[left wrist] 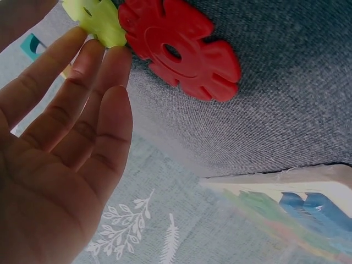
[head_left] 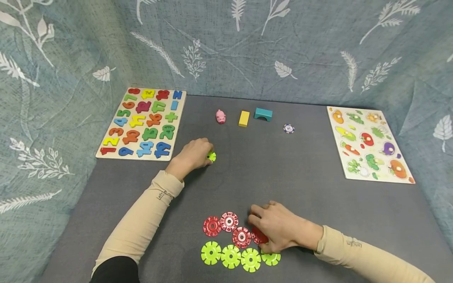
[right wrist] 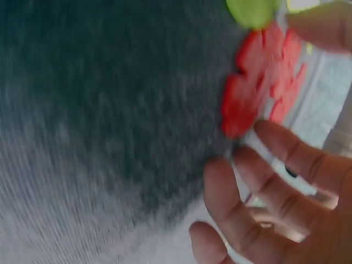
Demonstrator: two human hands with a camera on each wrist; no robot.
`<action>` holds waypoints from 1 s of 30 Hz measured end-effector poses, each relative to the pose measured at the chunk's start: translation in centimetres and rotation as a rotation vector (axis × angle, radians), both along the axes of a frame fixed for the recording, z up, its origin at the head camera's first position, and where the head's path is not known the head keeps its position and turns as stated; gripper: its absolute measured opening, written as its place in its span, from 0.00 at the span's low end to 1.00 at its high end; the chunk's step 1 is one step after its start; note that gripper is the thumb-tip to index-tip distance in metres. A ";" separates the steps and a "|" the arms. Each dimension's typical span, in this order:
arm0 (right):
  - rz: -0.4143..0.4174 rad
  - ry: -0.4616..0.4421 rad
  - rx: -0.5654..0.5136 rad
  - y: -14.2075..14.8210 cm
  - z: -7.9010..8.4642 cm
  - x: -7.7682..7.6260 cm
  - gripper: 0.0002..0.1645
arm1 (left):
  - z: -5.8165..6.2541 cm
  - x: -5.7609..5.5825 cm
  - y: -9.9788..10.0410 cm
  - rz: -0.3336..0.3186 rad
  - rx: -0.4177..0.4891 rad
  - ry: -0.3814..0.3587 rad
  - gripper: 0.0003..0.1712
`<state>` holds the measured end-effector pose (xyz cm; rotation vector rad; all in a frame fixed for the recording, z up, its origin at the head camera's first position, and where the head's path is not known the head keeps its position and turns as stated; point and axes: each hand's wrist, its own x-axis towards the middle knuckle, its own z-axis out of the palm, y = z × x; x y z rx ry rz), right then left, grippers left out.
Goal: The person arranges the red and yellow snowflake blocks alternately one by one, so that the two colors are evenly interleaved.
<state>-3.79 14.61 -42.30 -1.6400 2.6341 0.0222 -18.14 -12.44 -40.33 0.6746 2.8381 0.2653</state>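
At the left of centre my left hand (head_left: 194, 154) pinches a yellow-green notched plastic disc (left wrist: 102, 19) between thumb and fingers. A red notched disc (left wrist: 179, 52) lies right beside it in the left wrist view, hidden under the hand from the head view. Near the front, my right hand (head_left: 277, 227) holds another red notched disc (right wrist: 247, 88) across its edges, thumb on one side and forefinger on the other. That disc is at the right end of a staggered row of red discs (head_left: 242, 237). Several yellow-green discs (head_left: 231, 256) form a row just in front.
A number puzzle board (head_left: 166, 156) lies at the left and a vegetable puzzle board (head_left: 364, 173) at the right. Along the back are a pink toy pig (head_left: 221, 116), a yellow block (head_left: 243, 118), a teal arch block (head_left: 263, 114) and a poker chip (head_left: 288, 128). Patterned cloth (head_left: 226, 59) hangs behind.
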 end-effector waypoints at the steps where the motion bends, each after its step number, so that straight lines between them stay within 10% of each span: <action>1: -0.008 0.003 0.000 -0.1 -0.1 0.2 0.31 | 0.0 0.0 0.0 0.002 0.000 -0.001 0.17; 15: -0.102 -0.047 -0.030 -0.4 -0.4 1.3 0.25 | -0.1 0.2 -0.2 0.006 -0.003 -0.007 0.20; 30: -0.178 -0.008 -0.113 -0.6 0.5 -3.9 0.23 | -0.3 0.2 -0.4 0.015 0.024 -0.018 0.20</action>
